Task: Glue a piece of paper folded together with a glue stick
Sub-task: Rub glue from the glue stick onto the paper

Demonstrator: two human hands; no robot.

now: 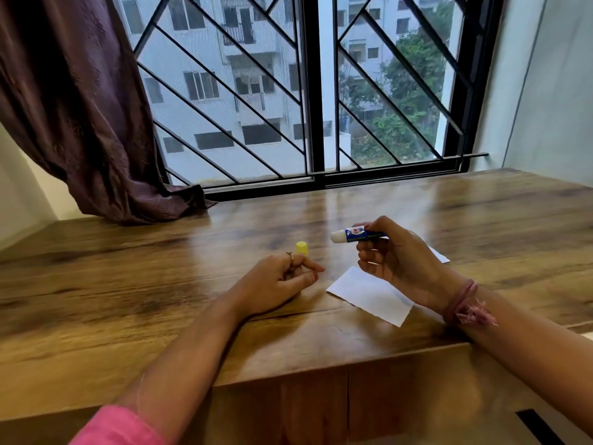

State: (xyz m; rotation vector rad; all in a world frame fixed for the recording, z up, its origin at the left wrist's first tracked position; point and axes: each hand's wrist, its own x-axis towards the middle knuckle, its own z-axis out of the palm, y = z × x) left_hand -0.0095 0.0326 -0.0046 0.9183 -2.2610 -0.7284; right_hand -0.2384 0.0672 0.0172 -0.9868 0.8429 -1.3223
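Right hand (396, 258) fingers (369, 252) curled round the glue stick (356, 234), holding it up off the table, white glue end poking out to the left, uncapped. Left hand (276, 284) resting on the table (128, 284), fingers (313, 268) loosely curled, thumb close to the fingertips, gripping nothing as far as can be seen; ring on one finger. Yellow cap (302, 247) standing upright just behind the left hand, touching or not, hard to tell. White paper (372, 295) lying flat on the table under and just below the right hand, another corner peeking out past the wrist. Pink thread band (465, 303) on the right wrist. Purple curtain (80, 107) bunched at the back left, barred window (305, 91) behind.
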